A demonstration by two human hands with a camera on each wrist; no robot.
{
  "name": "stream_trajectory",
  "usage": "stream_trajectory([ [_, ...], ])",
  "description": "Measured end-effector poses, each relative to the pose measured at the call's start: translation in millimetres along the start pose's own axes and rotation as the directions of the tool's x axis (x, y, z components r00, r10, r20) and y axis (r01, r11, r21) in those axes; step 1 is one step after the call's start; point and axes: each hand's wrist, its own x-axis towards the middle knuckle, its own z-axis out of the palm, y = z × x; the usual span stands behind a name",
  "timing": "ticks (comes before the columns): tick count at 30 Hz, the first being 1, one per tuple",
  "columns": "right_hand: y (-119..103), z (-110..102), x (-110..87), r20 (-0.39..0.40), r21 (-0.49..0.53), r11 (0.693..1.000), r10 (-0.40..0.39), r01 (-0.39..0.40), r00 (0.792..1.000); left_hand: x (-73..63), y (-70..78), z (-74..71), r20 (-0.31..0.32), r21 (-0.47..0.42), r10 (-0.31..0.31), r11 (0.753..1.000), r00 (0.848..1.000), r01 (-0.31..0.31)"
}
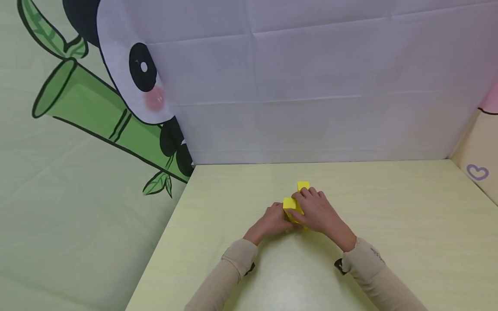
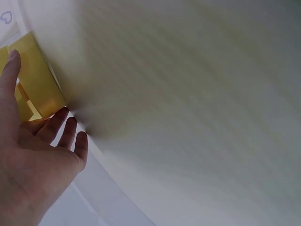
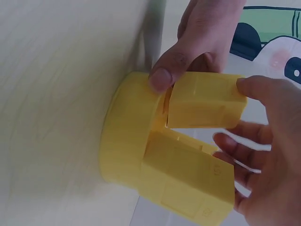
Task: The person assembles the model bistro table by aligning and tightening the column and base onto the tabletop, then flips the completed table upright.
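Note:
A yellow piece with a broad rounded base [image 3: 124, 136] sits against the table, and two yellow blocks stand up from it with a gap between them. My left hand [image 1: 274, 220] grips the base from the left; its thumb [image 3: 161, 80] lies on the base beside the nearer block [image 3: 207, 101]. From the right, my right hand [image 1: 319, 211] reaches over the top and holds the nearer block, thumb at its upper end. Its other fingers curl behind both blocks, partly hidden. The farther block [image 3: 188, 181] shows beyond the right hand's fingers in the head view.
The pale wood-grain table [image 1: 389, 224] extends around both hands. Behind it hangs a white cloth [image 1: 311, 77] with fold lines. A printed panda and green bamboo [image 1: 97, 108] cover the cloth at left. Beige cloth with a purple heart [image 1: 477, 172] borders the right edge.

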Motion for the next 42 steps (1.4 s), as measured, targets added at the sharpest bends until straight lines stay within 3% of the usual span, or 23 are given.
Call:
stream_trajectory([
  [5,-0.5,2.7,1.4,0.0,-0.017,0.998,0.064,-0.064,0.998,-0.1,1.6,-0.8,0.01,-0.007,-0.004,1.0,1.0,0.004],
  [15,-2.5,4.3,3.2,-0.048,-0.076,0.991,0.108,-0.111,0.993,1.6,0.8,0.0,0.001,0.007,0.024,1.0,1.0,-0.024],
  [21,0.8,1.4,3.6,0.037,-0.014,0.999,0.042,-0.042,0.998,1.9,0.5,1.1,0.004,0.002,0.002,1.0,1.0,-0.002],
  [24,3.0,-0.5,4.2,0.06,-0.014,0.999,0.045,-0.044,0.997,1.7,0.6,1.4,0.001,0.003,-0.001,1.0,1.0,0.001],
  [30,6.1,-4.2,5.2,0.07,-0.054,0.994,0.101,-0.097,0.992,1.4,0.5,1.5,-0.004,0.006,0.022,1.0,1.0,-0.022],
  [35,7.3,-4.3,4.1,0.081,-0.034,0.997,0.078,-0.076,0.994,0.9,0.3,1.0,-0.01,0.003,0.029,1.0,1.0,-0.029],
  [42,9.2,-3.2,1.6,0.025,-0.077,0.99,0.116,-0.114,0.993,-1.3,1.7,-0.4,-0.008,-0.004,0.031,1.0,0.999,-0.031],
])
